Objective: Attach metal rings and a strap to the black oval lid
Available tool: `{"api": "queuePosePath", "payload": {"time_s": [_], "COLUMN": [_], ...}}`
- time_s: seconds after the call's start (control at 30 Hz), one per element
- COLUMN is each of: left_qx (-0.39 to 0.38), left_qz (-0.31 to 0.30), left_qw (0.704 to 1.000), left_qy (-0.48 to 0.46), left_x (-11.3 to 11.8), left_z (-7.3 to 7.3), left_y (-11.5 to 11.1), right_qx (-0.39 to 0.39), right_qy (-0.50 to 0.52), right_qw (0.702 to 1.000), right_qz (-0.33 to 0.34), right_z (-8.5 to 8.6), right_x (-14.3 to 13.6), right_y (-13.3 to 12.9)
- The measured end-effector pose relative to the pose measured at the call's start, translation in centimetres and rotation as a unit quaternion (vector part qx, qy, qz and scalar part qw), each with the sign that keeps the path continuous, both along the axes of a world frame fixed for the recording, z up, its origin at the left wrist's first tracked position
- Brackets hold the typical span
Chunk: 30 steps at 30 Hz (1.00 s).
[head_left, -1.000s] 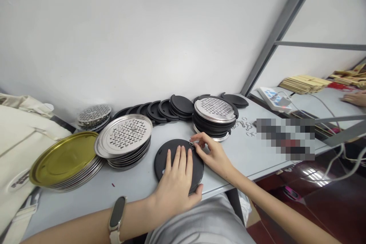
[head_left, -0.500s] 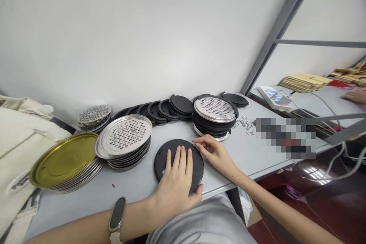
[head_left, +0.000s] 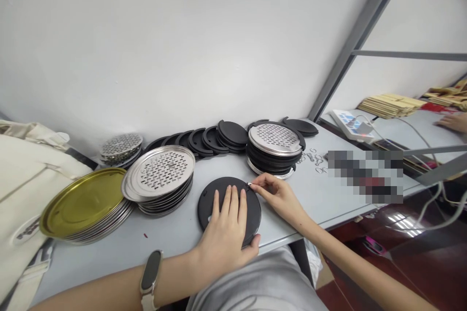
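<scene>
A round black disc (head_left: pixel 207 199), like a plastic lid, lies on the table near its front edge. My left hand (head_left: pixel 224 233) rests flat on it, fingers stretched out and thumb at its near right edge. At the disc's upper right rim, my right hand (head_left: pixel 275 197) is closed in a pinch. A small shiny metal piece (head_left: pixel 249 184) shows at those fingertips; its exact kind is too small to make out. Just behind stands a stack of black discs topped by a perforated metal plate (head_left: pixel 274 137). Several small metal rings and clasps (head_left: pixel 317 160) lie right of that stack.
To the left are stacked perforated metal plates (head_left: pixel 166 172) and a gold-coloured round tray (head_left: pixel 82 199) on a pile. Black crescent-edged discs (head_left: pixel 199 143) line the wall. A pale bag (head_left: pixel 25 184) sits far left, a metal frame post (head_left: pixel 350 48) right. Another person's hand (head_left: pixel 452 121) shows far right.
The shiny metal piece at my right fingertips shows more clearly now. My right fingers have shifted slightly at the disc's rim; my left hand stays flat on the disc.
</scene>
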State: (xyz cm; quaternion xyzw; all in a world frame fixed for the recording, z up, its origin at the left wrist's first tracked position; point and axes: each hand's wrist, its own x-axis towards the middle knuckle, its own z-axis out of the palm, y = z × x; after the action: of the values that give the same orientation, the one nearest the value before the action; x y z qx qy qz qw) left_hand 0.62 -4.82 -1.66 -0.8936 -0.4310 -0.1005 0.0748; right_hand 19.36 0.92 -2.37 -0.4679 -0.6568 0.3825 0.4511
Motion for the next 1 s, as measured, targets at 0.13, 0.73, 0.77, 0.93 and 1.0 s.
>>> {"api": "queuePosePath", "payload": {"time_s": [0.13,0.73,0.77,0.93,1.0], "left_qx": [-0.004,-0.001,0.0,0.002,0.001], "left_qz": [0.001,-0.003,-0.003,-0.002,-0.003], "left_qw": [1.0,1.0,1.0,1.0,1.0], "left_qy": [0.001,0.002,0.002,0.001,0.001], "left_x": [0.02,-0.2,-0.21,-0.15,-0.13], "left_z": [0.1,-0.11,-0.1,-0.03,-0.04], "left_y": [-0.05,-0.01,-0.01,-0.03,-0.02], "right_qx": [0.029,-0.021,-0.018,0.01,0.013], "right_qy": [-0.017,0.038,0.035,0.0,0.0], "right_qw": [0.999,0.999,0.999,0.999,0.999], "right_qz": [0.002,0.03,0.03,0.042,0.051], "right_z": [0.32,0.41,0.33,0.24,0.37], "right_x": [-0.08,-0.44,-0.46,-0.38,-0.33], "right_y": [0.03,-0.19,-0.18,-0.12,-0.09]}}
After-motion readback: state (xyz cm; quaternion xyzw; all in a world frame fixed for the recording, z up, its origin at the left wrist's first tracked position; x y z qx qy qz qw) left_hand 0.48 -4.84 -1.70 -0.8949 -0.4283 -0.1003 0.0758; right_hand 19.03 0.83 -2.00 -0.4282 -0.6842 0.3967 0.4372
